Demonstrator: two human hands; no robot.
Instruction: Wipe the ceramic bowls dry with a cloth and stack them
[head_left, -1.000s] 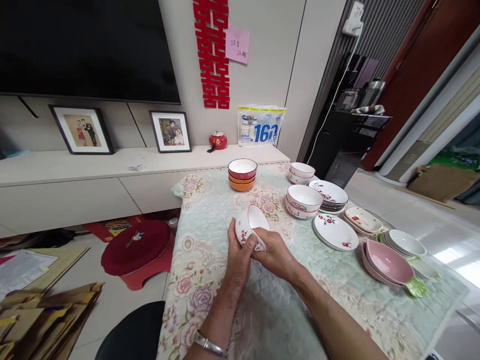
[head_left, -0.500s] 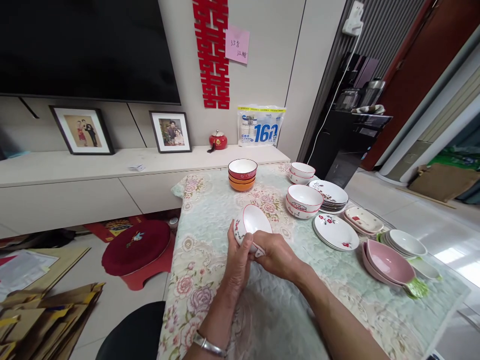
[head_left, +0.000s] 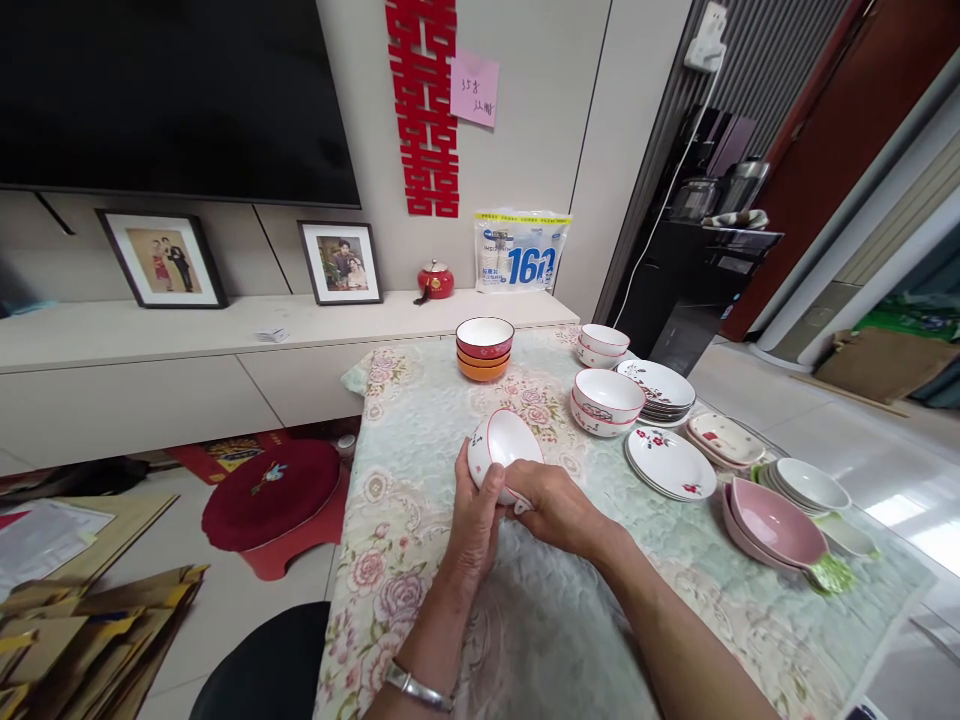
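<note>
Here, nearest the person's body, a silver bracelet (head_left: 418,688) encircles the left wrist. Just beyond, the left hand (head_left: 474,512) is curled around the outer wall of a white bowl (head_left: 514,440), thumb on the near side. The right hand (head_left: 556,508) grips the same bowl, fingers bent over the near right rim; I cannot tell how the hidden fingertips sit. The bowl is tilted, its red-edged mouth facing up and rightward, and is held between both hands above the floral tablecloth (head_left: 420,430). To the right of the hands, pink dishes (head_left: 776,520) are nested. Farther out, flat plates (head_left: 670,462) with red flower prints are stacked. Beyond these stand two red-rimmed bowls (head_left: 609,398), one set inside the other. Across the table from my position, orange bowls (head_left: 484,373) are stacked beneath a red bowl (head_left: 485,340) with a white interior. Behind the table, a low cabinet (head_left: 150,335) supports a red jar (head_left: 436,282) and, to its right, a plastic package (head_left: 523,255) marked 160
</note>
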